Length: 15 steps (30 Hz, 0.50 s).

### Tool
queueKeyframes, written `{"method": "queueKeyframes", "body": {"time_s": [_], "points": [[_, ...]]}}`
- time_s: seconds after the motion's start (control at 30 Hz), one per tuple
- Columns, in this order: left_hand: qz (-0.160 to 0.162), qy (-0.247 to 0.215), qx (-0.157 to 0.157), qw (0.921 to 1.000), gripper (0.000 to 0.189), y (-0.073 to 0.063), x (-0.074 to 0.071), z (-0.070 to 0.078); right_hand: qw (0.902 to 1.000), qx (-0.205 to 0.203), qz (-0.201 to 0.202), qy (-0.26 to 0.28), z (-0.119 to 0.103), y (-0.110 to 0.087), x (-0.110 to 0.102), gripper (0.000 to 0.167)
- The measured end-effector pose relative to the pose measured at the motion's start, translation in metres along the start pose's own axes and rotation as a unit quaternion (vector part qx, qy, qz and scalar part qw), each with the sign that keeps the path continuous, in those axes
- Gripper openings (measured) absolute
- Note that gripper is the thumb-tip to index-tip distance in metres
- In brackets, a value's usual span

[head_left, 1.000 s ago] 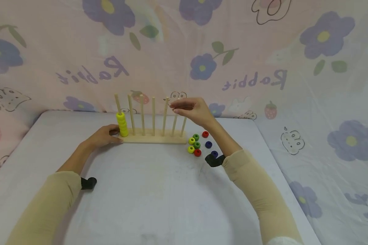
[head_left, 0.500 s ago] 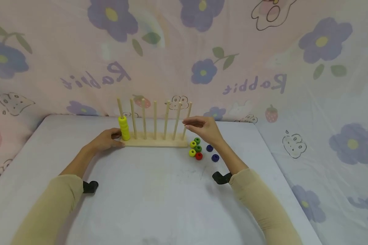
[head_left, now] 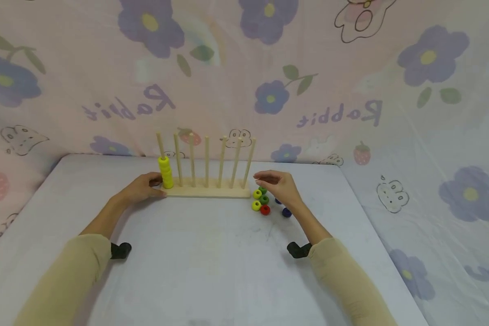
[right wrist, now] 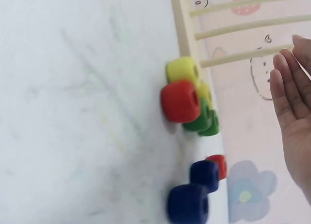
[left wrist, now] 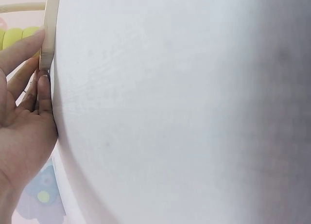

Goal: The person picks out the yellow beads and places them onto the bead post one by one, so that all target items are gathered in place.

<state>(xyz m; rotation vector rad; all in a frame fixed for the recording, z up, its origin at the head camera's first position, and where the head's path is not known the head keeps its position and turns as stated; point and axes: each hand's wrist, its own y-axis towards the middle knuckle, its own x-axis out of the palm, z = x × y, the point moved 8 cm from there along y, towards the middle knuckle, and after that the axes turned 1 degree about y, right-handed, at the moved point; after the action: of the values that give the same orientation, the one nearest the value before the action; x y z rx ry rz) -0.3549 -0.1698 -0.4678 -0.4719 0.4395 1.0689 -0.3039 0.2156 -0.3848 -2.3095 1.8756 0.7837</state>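
Observation:
A wooden peg stand (head_left: 208, 193) with several upright pegs stands toward the back of the table. Its leftmost peg carries a stack of yellow beads (head_left: 165, 173). My left hand (head_left: 140, 188) holds the left end of the base, fingers and thumb around it in the left wrist view. Beyond the stand's right end, my right hand (head_left: 283, 189) hovers over loose beads, its fingers fairly straight and nothing visible in them. Beneath it lie yellow beads (head_left: 256, 205), green beads (head_left: 264, 199), a red bead (head_left: 265, 209) and blue beads (head_left: 286, 212).
A second red bead (right wrist: 220, 166), hidden in the head view, shows behind the blue ones in the right wrist view. White cloth (head_left: 195, 258) covers the table. Behind it hangs a flower-patterned curtain (head_left: 228, 68).
My right hand has come down and to the right, from the tops of the right-hand pegs to the loose beads. The left hand has stayed at the stand's end. The view has shifted slightly.

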Motion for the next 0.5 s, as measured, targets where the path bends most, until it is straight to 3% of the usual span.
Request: {"method": "queueKeyframes", "body": {"time_s": [0.13, 0.27, 0.5], "points": [[0.001, 0.002, 0.002, 1.0000, 0.074, 0.003, 0.002, -0.004, 0.9998, 0.006, 0.021, -0.003, 0.032, -0.002, -0.002, 0.024], [0.003, 0.003, 0.000, 1.0000, 0.073, 0.003, 0.001, -0.006, 0.9992, 0.007, 0.036, -0.013, 0.041, -0.004, -0.003, 0.021], [0.004, 0.006, -0.010, 0.9999, 0.073, 0.004, 0.000, -0.009, 0.9965, 0.054, 0.040, -0.051, 0.059, -0.006, -0.001, 0.018]]}}
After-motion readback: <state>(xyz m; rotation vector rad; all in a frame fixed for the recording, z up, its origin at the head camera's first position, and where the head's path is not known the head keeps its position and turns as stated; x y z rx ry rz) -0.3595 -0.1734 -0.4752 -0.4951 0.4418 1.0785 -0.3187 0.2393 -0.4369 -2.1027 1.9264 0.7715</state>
